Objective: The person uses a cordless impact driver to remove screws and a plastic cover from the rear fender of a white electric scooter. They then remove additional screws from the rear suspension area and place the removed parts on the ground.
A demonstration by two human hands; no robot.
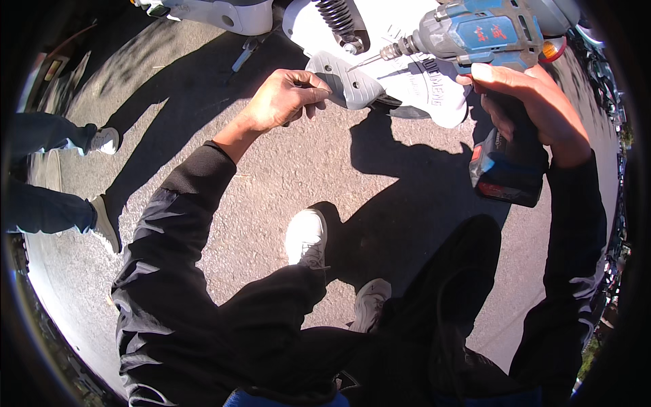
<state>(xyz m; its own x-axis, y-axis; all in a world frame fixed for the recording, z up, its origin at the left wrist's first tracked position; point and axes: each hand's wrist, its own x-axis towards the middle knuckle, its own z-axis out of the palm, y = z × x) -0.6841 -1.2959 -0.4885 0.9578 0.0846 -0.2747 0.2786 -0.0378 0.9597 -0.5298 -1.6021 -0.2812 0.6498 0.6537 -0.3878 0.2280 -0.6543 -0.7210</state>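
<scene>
My right hand (536, 108) is wrapped round the grip of a blue and grey cordless drill (481, 34). The drill's thin bit (366, 62) points left, its tip at a grey ribbed plate (346, 80) with dark holes in it. That plate sits at the lower side of a white scooter (424, 85), below a black coil spring (336, 17). At the plate's left edge, my left hand (288, 98) is closed, thumb and fingers pinched against it. Part of that grip is hidden by the fingers.
Another person's legs (51, 139) in jeans and light shoes stand at the left. A kickstand-like metal bar (245, 54) juts down beside the scooter. My white shoe (306, 237) rests on rough pavement (251, 197), and dark shadows fall across it. Parked vehicles line the far right rim.
</scene>
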